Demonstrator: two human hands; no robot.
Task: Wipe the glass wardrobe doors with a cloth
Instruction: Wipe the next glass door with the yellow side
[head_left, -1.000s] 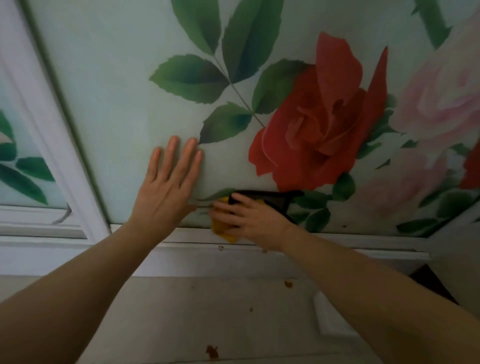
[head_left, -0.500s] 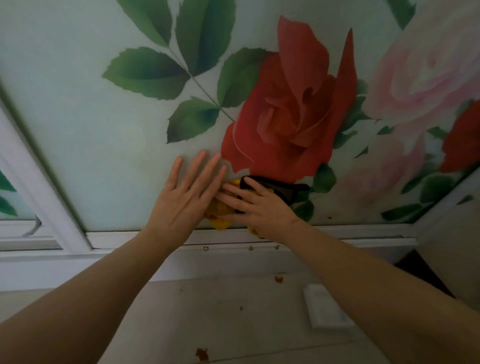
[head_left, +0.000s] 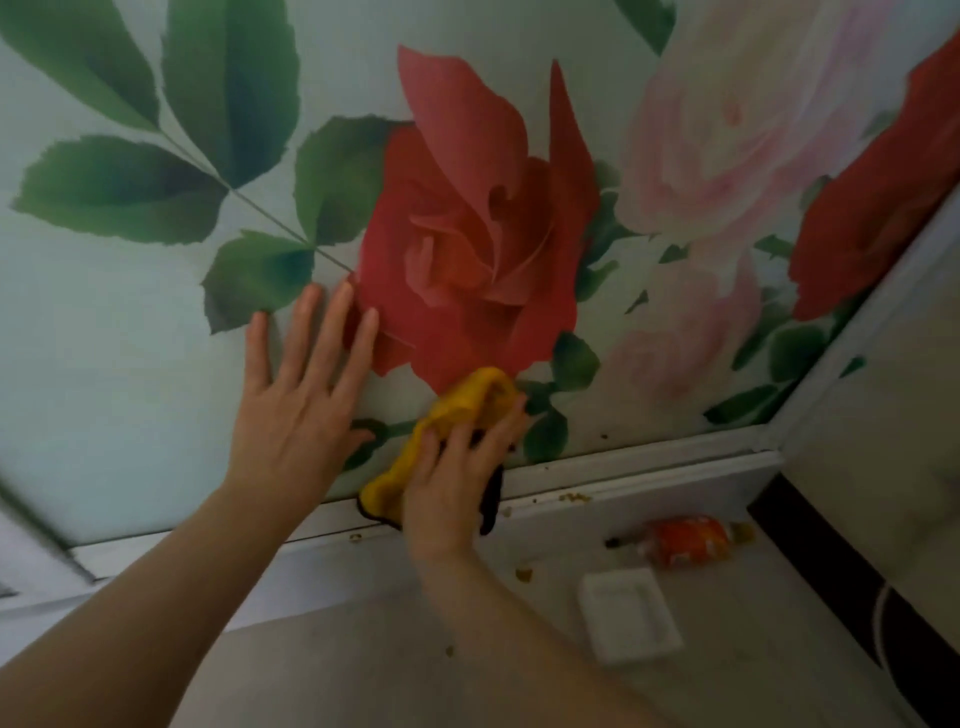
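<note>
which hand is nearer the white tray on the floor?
Right. The right hand presses the cloth on the glass, up-left of the tray; the left hand lies flat on the glass farther left.

cloth (head_left: 457, 410) on door (head_left: 130, 364), tray (head_left: 631, 616) below

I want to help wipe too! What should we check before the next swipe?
1. Cloth in the right hand, fingers curled on it: ok.
2. Cloth touching the door: ok.
3. Left hand flat on the glass, steadying: ok.
4. Left fingers out of the cloth's way: not ok if swiping left; they lie right beside it.
5. Glass already clean: not ok, specks sit near the bottom frame.
6. Cloth damp enough: cannot tell.
</note>
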